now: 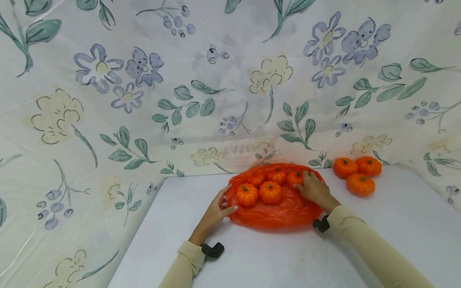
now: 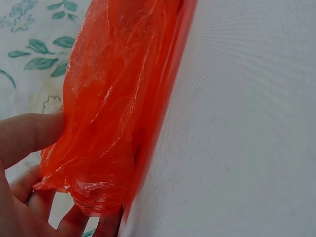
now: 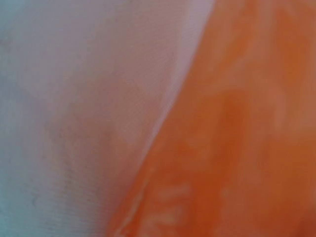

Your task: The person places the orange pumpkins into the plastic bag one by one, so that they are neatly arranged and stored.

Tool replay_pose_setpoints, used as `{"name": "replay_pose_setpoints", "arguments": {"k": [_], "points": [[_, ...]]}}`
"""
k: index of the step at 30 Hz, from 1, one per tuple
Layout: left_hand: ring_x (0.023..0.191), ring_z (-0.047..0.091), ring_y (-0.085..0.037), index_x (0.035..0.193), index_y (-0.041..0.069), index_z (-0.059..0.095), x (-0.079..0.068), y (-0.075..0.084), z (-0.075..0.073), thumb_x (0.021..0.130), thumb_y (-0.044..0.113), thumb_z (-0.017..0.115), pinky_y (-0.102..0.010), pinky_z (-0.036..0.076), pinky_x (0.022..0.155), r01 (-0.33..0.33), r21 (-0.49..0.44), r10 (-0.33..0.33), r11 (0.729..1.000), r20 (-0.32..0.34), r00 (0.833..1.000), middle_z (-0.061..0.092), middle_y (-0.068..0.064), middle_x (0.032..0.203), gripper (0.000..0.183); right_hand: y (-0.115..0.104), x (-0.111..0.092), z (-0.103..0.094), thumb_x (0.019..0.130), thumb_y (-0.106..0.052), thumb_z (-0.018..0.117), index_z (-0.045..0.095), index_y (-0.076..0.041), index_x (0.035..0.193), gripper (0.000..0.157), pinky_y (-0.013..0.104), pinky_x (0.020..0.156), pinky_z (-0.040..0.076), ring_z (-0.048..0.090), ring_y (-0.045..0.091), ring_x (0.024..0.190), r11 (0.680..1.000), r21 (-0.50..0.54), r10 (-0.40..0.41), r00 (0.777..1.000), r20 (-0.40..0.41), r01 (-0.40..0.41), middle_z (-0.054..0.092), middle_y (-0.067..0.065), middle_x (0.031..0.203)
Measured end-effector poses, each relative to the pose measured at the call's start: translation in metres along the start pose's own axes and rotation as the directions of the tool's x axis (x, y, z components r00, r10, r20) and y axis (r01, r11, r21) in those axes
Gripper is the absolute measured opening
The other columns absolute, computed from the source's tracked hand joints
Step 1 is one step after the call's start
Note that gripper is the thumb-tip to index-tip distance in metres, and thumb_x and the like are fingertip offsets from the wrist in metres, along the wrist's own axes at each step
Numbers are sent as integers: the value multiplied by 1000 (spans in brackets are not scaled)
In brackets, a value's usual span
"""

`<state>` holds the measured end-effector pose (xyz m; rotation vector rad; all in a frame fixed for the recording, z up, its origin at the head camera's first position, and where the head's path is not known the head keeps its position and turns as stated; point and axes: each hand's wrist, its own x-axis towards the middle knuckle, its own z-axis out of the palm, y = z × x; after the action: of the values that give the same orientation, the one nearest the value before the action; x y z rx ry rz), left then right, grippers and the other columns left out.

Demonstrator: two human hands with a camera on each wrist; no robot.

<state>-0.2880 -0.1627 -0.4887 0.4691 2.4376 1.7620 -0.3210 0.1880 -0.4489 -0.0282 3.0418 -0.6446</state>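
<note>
Bag: thin, semi-sheer red plastic bag [image 1: 273, 219], crinkled & shiny; spread in a wide oval at the tbl's far edge, b/w both hands.
Pumpkins in bag: 5 small round orange pumpkins [image 1: 271, 193], ribbed, glossy, w/ green stems; grouped amid the red film, 2 in front, 3 behind.
L hand [image 1: 217, 205]: bag's left end is held b/w thumb & curled fingers; film is bunched at the fingers in the L wrist view.
R hand [image 1: 316, 190]: laid over bag's right side, thumb & fingertips by the rightmost pumpkin; whether anything is gripped can't be told, R wrist view being blurred.
Loose pumpkins: 3 similar ones [image 1: 360, 185] set close together on tbl, right of bag.
Tbl [image 1: 155, 244]: flat, white, fine-grained.
Backdrop [image 1: 187, 128]: pale, creased sheet, printed w/ blue & cream flowers, green leaves.
Sleeves [image 1: 378, 248]: beige fabric, black wrist devices [image 1: 213, 250] worn below.
</note>
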Motion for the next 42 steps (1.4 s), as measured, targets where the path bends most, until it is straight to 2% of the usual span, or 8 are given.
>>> {"name": "replay_pose_setpoints", "arguments": {"k": [9,17,21,28,32,35,38,42], "points": [[124,53,-32,156,26,34,-1,1,2,91,21,70,-47,51,100,5,-11,-5,1000,-12,1000,36,-8,160,75,-3,-3,-1,99,-33,61,34,7,136,61,68,89,49,60,51,103,1000,-16,21,1000,-9,-21,44,36,136],[129,50,-33,156,27,33,2,-2,2,91,21,70,-51,46,106,-4,-4,4,1000,-7,1000,34,-7,161,75,0,-4,3,97,-30,65,41,8,126,54,62,77,56,64,43,79,997,-64,-53,993,-110,46,48,31,117],[129,50,-33,157,24,32,3,-2,2,91,21,70,-49,46,106,-22,8,22,1000,4,1000,33,-8,161,76,2,-4,4,96,-29,67,46,7,118,48,59,75,57,63,41,73,993,-94,-79,985,-152,65,49,31,116],[130,49,-34,156,24,33,2,0,-1,91,22,70,-50,47,105,-11,7,11,1000,-2,1000,34,-8,161,75,0,-7,1,94,-27,69,47,12,121,52,59,76,57,64,46,74,986,-115,-139,968,-207,117,48,34,123],[130,48,-34,156,25,32,5,1,-3,92,23,69,-50,47,105,-7,7,7,1000,1,1000,35,-7,160,74,1,-10,-8,94,-21,70,49,13,122,49,58,81,57,65,45,85,982,-92,-183,954,-237,166,51,32,121],[126,50,-33,156,27,33,7,3,-5,92,24,70,-47,49,103,3,14,-3,1000,-5,1000,37,-7,158,74,3,-13,-18,95,-15,67,51,13,128,46,57,91,53,63,45,103,977,-41,-211,946,-247,207,55,32,125],[125,50,-33,156,26,32,7,3,-5,91,23,70,-48,49,103,-1,20,1,1000,-5,1000,37,-8,158,75,8,-19,-27,97,-12,63,53,9,131,42,56,96,51,61,45,113,975,23,-207,939,-276,222,58,30,129],[133,47,-35,157,24,31,4,0,0,91,22,70,-52,43,109,-4,11,4,1000,3,1000,34,-9,161,76,20,-32,-40,98,-14,61,56,5,130,37,55,92,54,61,43,111,976,82,-163,930,-329,200,61,28,128]]}}
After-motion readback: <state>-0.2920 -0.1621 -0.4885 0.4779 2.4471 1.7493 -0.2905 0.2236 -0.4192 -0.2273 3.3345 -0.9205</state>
